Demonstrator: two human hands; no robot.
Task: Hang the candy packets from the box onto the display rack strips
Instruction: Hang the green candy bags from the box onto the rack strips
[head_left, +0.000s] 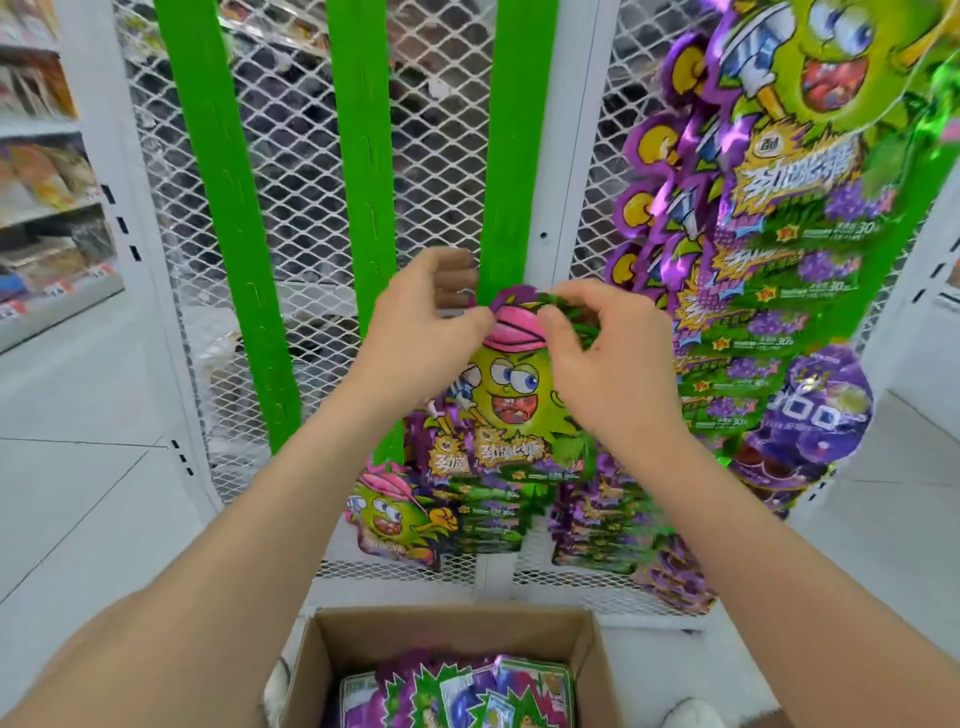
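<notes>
This is a shop, by the look of it a grocery or convenience store. Shelves (47, 171) at the left carry packed goods with small price tags (57, 285) along their edges. A white wire-mesh rack (441, 130) bears green strips (358, 156) and rows of identical candy packets (779, 218), and an open cardboard box (332, 654) of more packets stands on the pale tiled floor (78, 493).

Here's the white mesh rack (441, 156), standing on the pale tiled floor (78, 493), with three green strips (358, 156) running down its face. The rightmost strip carries a stack of candy packets (493, 499) low down, and a taller column of packets (769, 270) crowds the rack's right edge. On the floor at the rack's foot sits an open cardboard box (332, 649), with loose packets (467, 691) lying inside.
</notes>
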